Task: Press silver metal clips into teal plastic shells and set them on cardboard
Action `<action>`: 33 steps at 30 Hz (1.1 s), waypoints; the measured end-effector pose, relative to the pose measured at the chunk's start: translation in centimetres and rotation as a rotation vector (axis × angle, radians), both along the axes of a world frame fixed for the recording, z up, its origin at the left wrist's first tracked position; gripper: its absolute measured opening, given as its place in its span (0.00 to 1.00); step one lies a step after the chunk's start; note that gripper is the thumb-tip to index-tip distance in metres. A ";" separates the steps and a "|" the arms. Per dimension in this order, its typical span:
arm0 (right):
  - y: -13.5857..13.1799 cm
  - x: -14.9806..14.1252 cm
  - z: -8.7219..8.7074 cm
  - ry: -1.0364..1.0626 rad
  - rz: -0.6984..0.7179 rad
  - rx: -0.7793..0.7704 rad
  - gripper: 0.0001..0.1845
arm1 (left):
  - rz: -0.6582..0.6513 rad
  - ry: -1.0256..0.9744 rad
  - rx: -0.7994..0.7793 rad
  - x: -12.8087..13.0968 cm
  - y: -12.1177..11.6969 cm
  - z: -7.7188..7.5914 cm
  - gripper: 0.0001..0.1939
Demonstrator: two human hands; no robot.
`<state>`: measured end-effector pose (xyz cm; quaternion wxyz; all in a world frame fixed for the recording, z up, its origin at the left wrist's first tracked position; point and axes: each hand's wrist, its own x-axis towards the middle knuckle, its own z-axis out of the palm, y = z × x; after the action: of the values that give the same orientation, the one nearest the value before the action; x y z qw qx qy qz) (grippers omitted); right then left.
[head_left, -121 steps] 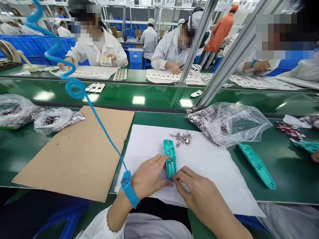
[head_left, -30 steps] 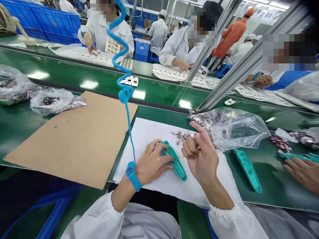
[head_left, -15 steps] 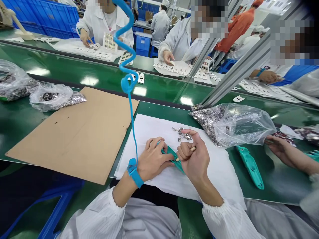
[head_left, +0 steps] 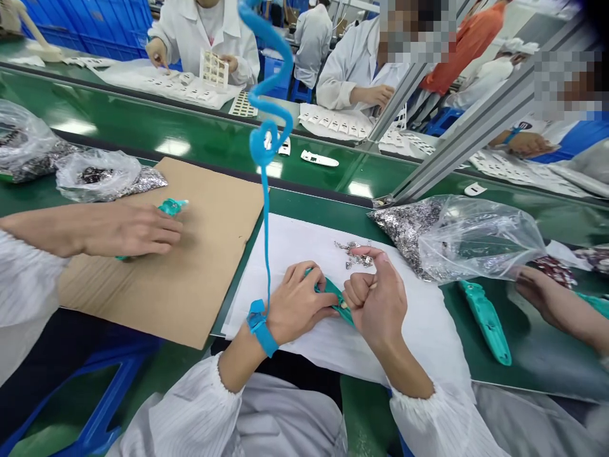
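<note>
On the white paper sheet [head_left: 423, 330], the long teal plastic shell [head_left: 332, 289], probably light, stiff and a little slippery, seems best steadied by its side edges, where the left hand [head_left: 297, 301] pinches it while the right hand [head_left: 378, 304] curls around a small tan-tipped tool [head_left: 343, 305].

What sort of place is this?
Probably a factory assembly line: people in white coats work along a long green belt, and a clear bag of small metallic parts lies nearby.

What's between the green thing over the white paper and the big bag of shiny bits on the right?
In the head view, a small pile of shiny bits on the paper and the right hand lie between them.
</note>
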<state>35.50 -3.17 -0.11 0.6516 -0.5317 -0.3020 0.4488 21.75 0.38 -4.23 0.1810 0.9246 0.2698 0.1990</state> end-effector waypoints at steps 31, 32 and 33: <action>-3.2 4.8 1.7 -1.548 0.731 -0.213 0.11 | -0.011 -0.069 0.042 -0.3 -0.4 -0.1 0.09; -3.0 4.8 1.8 -1.550 0.749 -0.226 0.11 | -0.011 -0.073 0.044 -0.3 -0.3 -0.1 0.09; -2.8 4.8 2.0 -1.562 0.765 -0.238 0.10 | -0.011 -0.077 0.045 -0.3 -0.3 -0.1 0.09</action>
<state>40.30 -6.00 1.85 0.0038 -0.6136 -0.7704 0.1729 21.43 0.04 -4.35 0.1716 0.9216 0.2530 0.2393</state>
